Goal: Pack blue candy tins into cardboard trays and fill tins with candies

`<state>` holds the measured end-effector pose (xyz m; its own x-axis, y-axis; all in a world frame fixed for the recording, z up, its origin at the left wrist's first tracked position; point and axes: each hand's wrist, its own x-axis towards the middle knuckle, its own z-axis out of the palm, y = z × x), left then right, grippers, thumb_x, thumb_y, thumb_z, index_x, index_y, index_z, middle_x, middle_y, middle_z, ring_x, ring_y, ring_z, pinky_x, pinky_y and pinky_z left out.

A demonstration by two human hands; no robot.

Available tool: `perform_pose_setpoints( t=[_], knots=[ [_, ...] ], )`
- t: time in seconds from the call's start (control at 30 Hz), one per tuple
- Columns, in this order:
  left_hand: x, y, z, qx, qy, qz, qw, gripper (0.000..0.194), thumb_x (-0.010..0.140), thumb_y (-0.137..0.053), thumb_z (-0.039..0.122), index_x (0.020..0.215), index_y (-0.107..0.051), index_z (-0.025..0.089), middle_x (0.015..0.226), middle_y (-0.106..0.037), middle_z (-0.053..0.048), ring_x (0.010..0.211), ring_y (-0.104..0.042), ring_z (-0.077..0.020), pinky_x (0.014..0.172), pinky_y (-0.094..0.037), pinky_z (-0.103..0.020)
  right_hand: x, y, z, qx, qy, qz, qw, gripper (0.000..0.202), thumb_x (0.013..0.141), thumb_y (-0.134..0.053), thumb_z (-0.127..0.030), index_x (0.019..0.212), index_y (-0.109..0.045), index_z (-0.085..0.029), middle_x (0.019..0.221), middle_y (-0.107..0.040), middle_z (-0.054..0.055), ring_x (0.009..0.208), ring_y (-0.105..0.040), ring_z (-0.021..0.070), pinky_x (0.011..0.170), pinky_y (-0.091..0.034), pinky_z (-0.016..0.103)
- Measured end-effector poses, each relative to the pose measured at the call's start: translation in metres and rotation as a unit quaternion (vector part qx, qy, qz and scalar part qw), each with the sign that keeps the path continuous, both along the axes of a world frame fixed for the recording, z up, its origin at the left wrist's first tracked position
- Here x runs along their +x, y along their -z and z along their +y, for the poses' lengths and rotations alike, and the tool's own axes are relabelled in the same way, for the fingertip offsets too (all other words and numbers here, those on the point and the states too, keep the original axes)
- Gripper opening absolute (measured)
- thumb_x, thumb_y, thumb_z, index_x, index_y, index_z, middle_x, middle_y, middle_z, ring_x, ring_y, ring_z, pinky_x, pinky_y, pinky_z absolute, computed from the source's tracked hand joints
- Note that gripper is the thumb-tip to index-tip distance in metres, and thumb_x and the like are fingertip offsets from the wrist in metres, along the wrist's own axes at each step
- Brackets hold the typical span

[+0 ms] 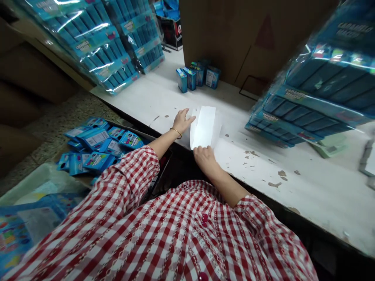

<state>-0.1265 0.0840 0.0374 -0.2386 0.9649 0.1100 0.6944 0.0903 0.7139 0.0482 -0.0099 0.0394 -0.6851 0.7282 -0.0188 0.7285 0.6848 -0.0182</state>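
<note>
We're clamping the near edge of a white rectangular piece with translucent sides [206, 125] in the grip of the right hand [206, 158], probably to steady it at the front of the chipped white surface [322, 187]. We're holding the left hand [183, 122], fingers apart, by its left side; can't tell if it's touching. We're seeing small blue cardboard boxes [191, 79] standing behind, likely parked clear of the work.
</note>
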Motion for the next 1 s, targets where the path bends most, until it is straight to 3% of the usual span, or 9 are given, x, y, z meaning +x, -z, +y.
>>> perform_pose_setpoints(
  t=[0.13, 0.3, 0.4, 0.5, 0.57, 0.67, 0.77, 0.87, 1.0],
  knots=[
    [0.008, 0.016, 0.018, -0.112, -0.034, -0.042, 0.992, 0.071, 0.071, -0.066, 0.041, 0.129, -0.044, 0.006, 0.118, -0.058, -0.019, 0.103, -0.059, -0.0226, 0.088, -0.047, -0.031, 0.007, 0.01, -0.031, 0.012, -0.079, -0.02, 0.997, 0.031, 0.087, -0.031, -0.005, 0.085, -0.06, -0.016, 0.073, -0.061, 0.008, 0.069, -0.058, 0.0213, 0.073, -0.046, 0.038],
    [0.022, 0.027, 0.009, -0.168, 0.051, -0.117, 0.977, 0.036, 0.072, -0.057, 0.013, 0.107, -0.063, 0.008, 0.096, -0.07, -0.009, 0.081, -0.066, -0.0154, 0.07, -0.051, -0.022, 0.034, -0.013, -0.071, -0.066, -0.137, -0.014, 0.988, 0.023, 0.083, -0.044, -0.007, 0.077, -0.063, -0.02, 0.067, -0.064, 0.004, 0.057, -0.057, 0.0187, 0.057, -0.048, 0.033],
    [0.027, 0.026, -0.008, -0.145, 0.083, -0.091, 0.982, 0.037, 0.068, -0.05, 0.005, 0.099, -0.068, 0.01, 0.091, -0.072, -0.005, 0.079, -0.066, -0.0139, 0.07, -0.051, -0.021, 0.049, -0.034, -0.038, -0.038, -0.088, 0.119, 0.988, 0.018, 0.087, -0.05, -0.024, 0.098, -0.064, -0.02, 0.087, -0.069, 0.006, 0.076, -0.063, 0.0188, 0.069, -0.051, 0.031],
    [0.034, 0.018, -0.021, -0.119, 0.107, -0.024, 0.987, 0.039, 0.068, -0.049, 0.004, 0.1, -0.069, 0.014, 0.092, -0.072, -0.004, 0.083, -0.066, -0.0149, 0.076, -0.051, -0.023, 0.061, -0.037, 0.029, 0.043, 0.177, 0.197, 0.963, 0.029, 0.085, -0.054, -0.032, 0.107, -0.063, -0.016, 0.103, -0.067, 0.014, 0.098, -0.06, 0.0259, 0.085, -0.047, 0.039],
    [0.04, 0.011, -0.024, -0.111, 0.145, 0.023, 0.983, 0.038, 0.069, -0.049, 0.005, 0.099, -0.071, 0.016, 0.096, -0.072, -0.004, 0.088, -0.065, -0.0156, 0.081, -0.05, -0.024, 0.065, -0.028, 0.066, -0.029, 0.281, 0.151, 0.947, 0.029, 0.082, -0.057, -0.03, 0.104, -0.065, -0.013, 0.104, -0.067, 0.015, 0.099, -0.06, 0.028, 0.084, -0.047, 0.039],
    [0.05, 0.003, -0.02, -0.129, 0.217, 0.075, 0.965, 0.034, 0.071, -0.051, 0.006, 0.092, -0.073, 0.019, 0.099, -0.072, -0.003, 0.096, -0.064, -0.0165, 0.087, -0.048, -0.024, 0.065, -0.011, 0.087, -0.149, 0.253, 0.125, 0.948, 0.023, 0.083, -0.051, -0.022, 0.096, -0.07, -0.019, 0.101, -0.07, 0.007, 0.096, -0.062, 0.0223, 0.083, -0.047, 0.032],
    [0.058, -0.003, -0.012, -0.177, 0.245, 0.1, 0.948, 0.029, 0.071, -0.053, 0.009, 0.087, -0.074, 0.021, 0.096, -0.072, -0.002, 0.098, -0.064, -0.0177, 0.086, -0.047, -0.024, 0.058, -0.007, 0.082, -0.152, 0.173, 0.117, 0.966, 0.029, 0.083, -0.046, -0.015, 0.093, -0.071, -0.024, 0.104, -0.07, 0.002, 0.1, -0.061, 0.0201, 0.085, -0.044, 0.03],
    [0.06, -0.006, -0.007, -0.222, 0.22, 0.081, 0.946, 0.026, 0.074, -0.053, 0.014, 0.089, -0.075, 0.019, 0.092, -0.073, -0.003, 0.089, -0.065, -0.0171, 0.078, -0.048, -0.023, 0.052, -0.012, 0.083, -0.163, 0.165, 0.079, 0.97, 0.031, 0.081, -0.047, -0.014, 0.098, -0.07, -0.023, 0.1, -0.071, 0.004, 0.1, -0.061, 0.0206, 0.084, -0.044, 0.03],
    [0.058, -0.004, -0.008, -0.262, 0.136, 0.025, 0.955, 0.026, 0.077, -0.056, 0.023, 0.091, -0.073, 0.011, 0.082, -0.072, -0.007, 0.075, -0.063, -0.0163, 0.066, -0.047, -0.022, 0.052, -0.015, 0.106, -0.221, 0.211, 0.072, 0.949, 0.025, 0.075, -0.06, -0.018, 0.098, -0.068, -0.023, 0.089, -0.072, 0.001, 0.09, -0.063, 0.0161, 0.078, -0.044, 0.025]
  ],
)
